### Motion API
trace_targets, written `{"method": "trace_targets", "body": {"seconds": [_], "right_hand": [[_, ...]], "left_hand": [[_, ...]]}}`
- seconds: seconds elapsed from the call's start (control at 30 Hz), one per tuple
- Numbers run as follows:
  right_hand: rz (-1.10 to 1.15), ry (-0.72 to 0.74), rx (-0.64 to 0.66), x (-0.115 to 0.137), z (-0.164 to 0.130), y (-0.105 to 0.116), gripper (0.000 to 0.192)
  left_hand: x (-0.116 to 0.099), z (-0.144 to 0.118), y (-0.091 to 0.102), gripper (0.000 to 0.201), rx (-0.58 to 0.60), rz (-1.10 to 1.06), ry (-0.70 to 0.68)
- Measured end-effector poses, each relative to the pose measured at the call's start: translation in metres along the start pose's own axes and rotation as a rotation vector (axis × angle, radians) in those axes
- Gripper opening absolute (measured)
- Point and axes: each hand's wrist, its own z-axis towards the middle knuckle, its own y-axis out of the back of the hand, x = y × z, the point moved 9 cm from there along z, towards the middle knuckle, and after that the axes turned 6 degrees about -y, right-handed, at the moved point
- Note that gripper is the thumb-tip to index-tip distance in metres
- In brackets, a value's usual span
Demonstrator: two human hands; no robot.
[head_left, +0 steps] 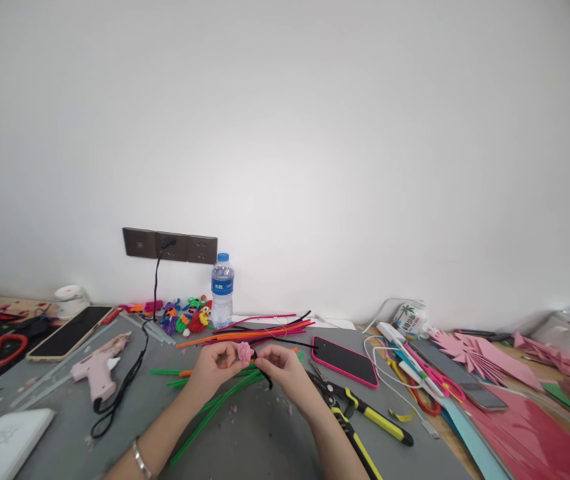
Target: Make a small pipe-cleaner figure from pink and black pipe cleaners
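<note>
Where a white wall (305, 167) backs the grey tabletop (275, 440), we see brown sockets (169, 246). Above the tabletop, the left hand (217, 368) pinches a fuzzy pink piece (245, 351), fingers nearly closed; the right hand (283, 371) pinches a black pipe cleaner (266, 378) beside it. We cannot tell whether these join; lower left, a white box (9, 443) is cut off.

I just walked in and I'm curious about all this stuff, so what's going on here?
A person is handling a small pink piece, held in the left hand, while the right hand appears to pinch a black strip right beside it. Green stems lie on the table below. A pink glue gun rests to the left, and yellow-handled pliers lie to the right.
</note>
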Motion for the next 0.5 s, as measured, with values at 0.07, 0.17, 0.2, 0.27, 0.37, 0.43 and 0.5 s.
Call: {"method": "trace_targets", "body": {"seconds": [0.07,0.17,0.2,0.27,0.37,0.43,0.5], "right_hand": [[0.013,0.003,0.018,0.002,-0.001,-0.005,0.04],[0.029,0.021,0.03,0.008,-0.004,-0.011,0.039],[0.033,0.024,0.033,0.01,-0.005,-0.012,0.039],[0.042,0.034,0.032,0.014,-0.006,-0.012,0.04],[0.055,0.073,-0.007,0.018,-0.007,-0.006,0.044],[0.056,0.093,-0.026,0.018,-0.006,-0.003,0.045],[0.049,0.087,-0.019,0.014,-0.004,-0.002,0.045]], "left_hand": [[0.001,0.0,-0.001,0.046,0.009,-0.025,-0.007],[0.0,0.001,0.001,0.046,-0.003,-0.037,-0.033],[0.0,0.001,0.003,0.045,-0.015,-0.03,-0.042],[-0.001,0.001,0.007,0.044,-0.037,-0.02,-0.056],[0.001,0.001,0.01,0.044,-0.045,-0.033,-0.056],[0.003,0.0,0.01,0.043,-0.042,-0.041,-0.049],[0.005,0.0,0.01,0.042,-0.044,-0.04,-0.047]]}}
